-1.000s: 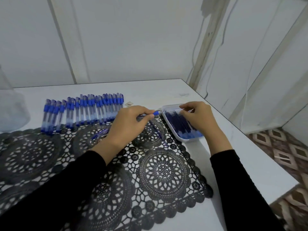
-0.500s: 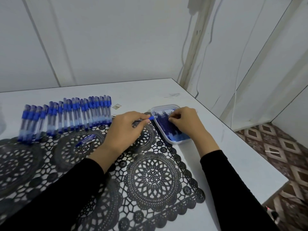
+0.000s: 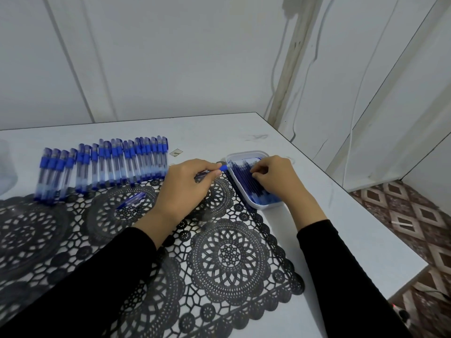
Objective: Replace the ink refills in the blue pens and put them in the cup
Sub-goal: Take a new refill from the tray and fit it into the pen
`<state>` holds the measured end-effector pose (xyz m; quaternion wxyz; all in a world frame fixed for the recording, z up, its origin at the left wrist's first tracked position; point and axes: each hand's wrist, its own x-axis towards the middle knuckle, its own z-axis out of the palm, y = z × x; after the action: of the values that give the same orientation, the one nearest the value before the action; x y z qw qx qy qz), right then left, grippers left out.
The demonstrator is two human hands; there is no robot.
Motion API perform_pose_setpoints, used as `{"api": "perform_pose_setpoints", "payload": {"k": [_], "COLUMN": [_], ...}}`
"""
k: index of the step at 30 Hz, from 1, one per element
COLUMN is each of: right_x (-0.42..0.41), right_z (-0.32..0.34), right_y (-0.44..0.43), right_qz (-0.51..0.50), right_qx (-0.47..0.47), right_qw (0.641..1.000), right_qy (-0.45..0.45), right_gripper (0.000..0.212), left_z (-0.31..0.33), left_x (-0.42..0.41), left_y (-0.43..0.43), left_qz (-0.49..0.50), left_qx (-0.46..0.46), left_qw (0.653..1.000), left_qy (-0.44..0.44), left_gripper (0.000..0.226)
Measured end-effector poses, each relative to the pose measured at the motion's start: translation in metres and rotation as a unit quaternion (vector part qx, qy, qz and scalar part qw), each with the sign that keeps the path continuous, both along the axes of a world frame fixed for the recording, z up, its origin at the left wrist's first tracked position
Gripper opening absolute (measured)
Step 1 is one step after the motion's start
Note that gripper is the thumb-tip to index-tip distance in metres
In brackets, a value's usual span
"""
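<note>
The left hand [image 3: 188,184] is curled closed round one clear plastic pen with a blue end [image 3: 223,167], the end pointing to 3 o'clock at the white rectangular plastic tray [image 3: 264,206]. The right hand [image 3: 275,178] pinches into the thin dark-blue ink refills [image 3: 246,181] there; I cannot tell whether it has singled one out. The step calls for lifting just one refill by its end, lining it up with the barrel and feeding it in straight. The row of blue-capped clear pens [image 3: 105,164] lies at 10 o'clock.

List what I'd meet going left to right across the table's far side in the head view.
Clear container → pen row → left hand holding a pen → refill tray.
</note>
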<state>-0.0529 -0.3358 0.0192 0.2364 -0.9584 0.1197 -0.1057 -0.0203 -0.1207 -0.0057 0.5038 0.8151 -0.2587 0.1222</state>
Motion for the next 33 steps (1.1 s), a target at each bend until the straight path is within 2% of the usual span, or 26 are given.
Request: {"api": "perform_pose_setpoints", "payload": {"k": [6,10,17,21,27,33], "right_x": [0.003,0.008,0.012,0.011,0.000,-0.007], "right_z": [0.001,0.003,0.001,-0.001,0.008,0.021], "right_y": [0.002,0.007,0.014,0.015,0.015,0.027], "right_qz": [-0.018,-0.019,-0.051,-0.083,-0.093,-0.038], "right_qx": [-0.017,-0.056,-0.051,0.000,0.138,0.297], "right_qw": [1.000,0.998,0.997,0.996,0.985,0.946], "right_qy": [0.001,0.021,0.034,0.015,-0.047,-0.121], "right_gripper": [0.009,0.015,0.017,0.016,0.011,0.007], "left_z": [-0.001,-0.002,-0.001,0.001,0.002,0.010], "left_x": [0.001,0.001,0.001,-0.001,-0.001,-0.001], "left_y": [0.000,0.000,-0.001,-0.001,-0.001,0.004], "left_qz": [-0.005,-0.006,-0.006,-0.002,0.004,0.019], "left_qx": [0.000,0.001,0.007,0.005,-0.014,-0.044], "left_qw": [1.000,1.000,0.999,0.999,1.000,0.998], "left_qy": [-0.013,-0.020,-0.035,-0.032,-0.025,-0.042], "left_gripper": [0.019,0.019,0.018,0.017,0.016,0.019]}}
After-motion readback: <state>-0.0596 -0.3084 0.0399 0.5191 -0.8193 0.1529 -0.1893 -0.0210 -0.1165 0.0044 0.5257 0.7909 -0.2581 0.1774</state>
